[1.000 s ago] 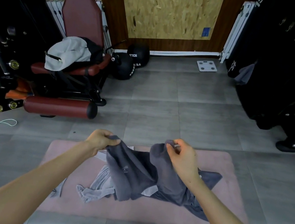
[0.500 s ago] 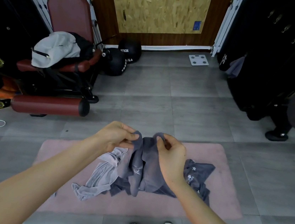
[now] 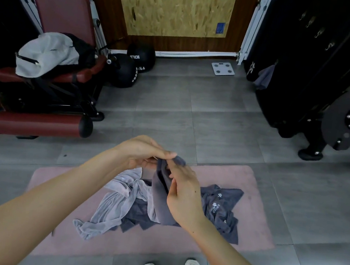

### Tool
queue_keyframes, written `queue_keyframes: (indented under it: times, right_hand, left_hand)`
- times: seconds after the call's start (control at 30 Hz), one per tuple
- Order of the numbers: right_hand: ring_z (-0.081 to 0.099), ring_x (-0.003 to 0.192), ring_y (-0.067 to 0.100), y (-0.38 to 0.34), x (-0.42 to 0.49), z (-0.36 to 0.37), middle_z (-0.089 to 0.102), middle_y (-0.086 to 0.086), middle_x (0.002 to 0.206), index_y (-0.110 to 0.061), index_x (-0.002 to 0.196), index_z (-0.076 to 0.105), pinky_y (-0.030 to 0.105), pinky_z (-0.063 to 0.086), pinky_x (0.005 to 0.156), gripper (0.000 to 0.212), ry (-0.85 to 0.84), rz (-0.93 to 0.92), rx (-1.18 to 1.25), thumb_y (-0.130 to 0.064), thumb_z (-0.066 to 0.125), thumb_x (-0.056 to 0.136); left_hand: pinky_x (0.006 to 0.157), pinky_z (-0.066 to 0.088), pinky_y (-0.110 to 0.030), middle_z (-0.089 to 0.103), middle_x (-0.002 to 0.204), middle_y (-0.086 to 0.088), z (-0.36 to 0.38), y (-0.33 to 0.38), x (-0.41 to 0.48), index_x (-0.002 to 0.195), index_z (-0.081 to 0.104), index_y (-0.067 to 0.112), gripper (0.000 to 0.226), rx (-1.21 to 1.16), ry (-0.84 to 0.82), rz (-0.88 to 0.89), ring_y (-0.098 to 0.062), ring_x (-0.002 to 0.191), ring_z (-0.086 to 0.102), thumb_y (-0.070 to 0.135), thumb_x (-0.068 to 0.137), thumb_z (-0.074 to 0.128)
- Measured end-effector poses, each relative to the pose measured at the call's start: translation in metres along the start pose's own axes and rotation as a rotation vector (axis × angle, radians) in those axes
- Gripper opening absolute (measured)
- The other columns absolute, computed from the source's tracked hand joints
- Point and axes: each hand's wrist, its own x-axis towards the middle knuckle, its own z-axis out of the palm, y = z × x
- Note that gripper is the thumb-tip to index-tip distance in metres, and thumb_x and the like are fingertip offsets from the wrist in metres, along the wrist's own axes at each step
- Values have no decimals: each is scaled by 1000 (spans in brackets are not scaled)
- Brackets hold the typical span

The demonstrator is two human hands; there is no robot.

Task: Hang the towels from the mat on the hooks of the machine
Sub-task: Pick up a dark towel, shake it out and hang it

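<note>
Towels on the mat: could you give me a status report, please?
Left hand, right hand both pinch dark grey towel above mat. Light grey towel, logo towel lie on mat. Bare floor toward hooks.

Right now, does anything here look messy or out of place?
Yes: a light grey towel and a dark grey logo towel lie crumpled in a heap on the pink floor mat, not hung up.

Dark grey towel (image 3: pixel 160 198) bunched, raised; light grey towel (image 3: pixel 111 209) crumpled on pink mat (image 3: pixel 249 216).
</note>
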Motion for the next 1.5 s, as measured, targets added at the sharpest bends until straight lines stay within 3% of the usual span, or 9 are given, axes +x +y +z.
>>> queue_keyframes:
  times: [0.23,0.37,0.5,0.63,0.9,1.17,1.27,1.33,1.5]
  right_hand:
    - [58,78,-2,8,0,-21,66,-11,78,-28,117,31,12,43,75,43,-121,276,437,6,38,90]
    - [60,75,1,13,3,-27,70,-9,87,-27,119,37,12,43,75,47,-199,335,513,6,51,87]
    - [55,73,9,33,5,-37,61,-7,82,-25,98,61,22,43,72,29,-63,263,112,-19,75,73]
    - [60,76,18,46,9,-27,64,-9,83,-24,81,66,36,46,74,21,-104,149,-112,-41,64,69]
    - [62,69,20,58,19,-18,66,-8,75,-23,80,66,28,33,70,14,19,79,-212,-22,57,69]
    - [56,78,14,71,24,-49,62,-5,88,-17,110,46,28,42,72,40,-100,151,59,-18,71,79]
    - [53,54,13,86,19,-57,54,-12,59,-34,83,38,23,37,62,32,-67,-7,-214,-39,68,73]
    - [51,44,14,102,19,-61,40,-10,43,-31,62,35,27,29,60,28,-189,-64,-439,-51,54,69]
    - [58,57,22,117,26,-74,36,-6,43,-22,52,53,33,16,61,11,-360,-57,-616,-20,43,56]
  left_hand:
    - [53,43,-13,61,54,6,2,1,-2,71,72,15,10,450,-33,181,-2,50,51,23,76,76]
    - [58,43,-20,63,65,-6,1,5,-3,78,71,5,6,620,26,330,-6,55,51,10,82,69]
    - [63,44,-16,63,72,-1,-3,14,-13,83,69,10,7,720,44,399,0,61,53,4,83,66]
    - [79,51,-31,68,81,-3,-15,33,-30,85,68,19,20,670,51,492,-10,77,60,-1,83,65]
    - [71,44,-11,67,84,1,-42,79,-78,87,66,15,23,603,206,700,-2,77,57,-6,85,59]
    - [70,44,-17,64,72,16,-84,93,-87,74,64,34,44,490,508,808,1,70,56,-6,89,53]
    - [73,41,-29,61,85,-4,-99,99,-89,80,61,24,36,446,678,850,-14,78,53,-9,87,50]
    - [72,41,-20,61,91,-6,-106,103,-90,85,61,17,27,511,777,856,-10,77,53,-7,87,50]
    - [75,43,-20,60,95,-2,-125,101,-85,92,61,14,22,473,868,855,-7,82,54,-5,89,49]
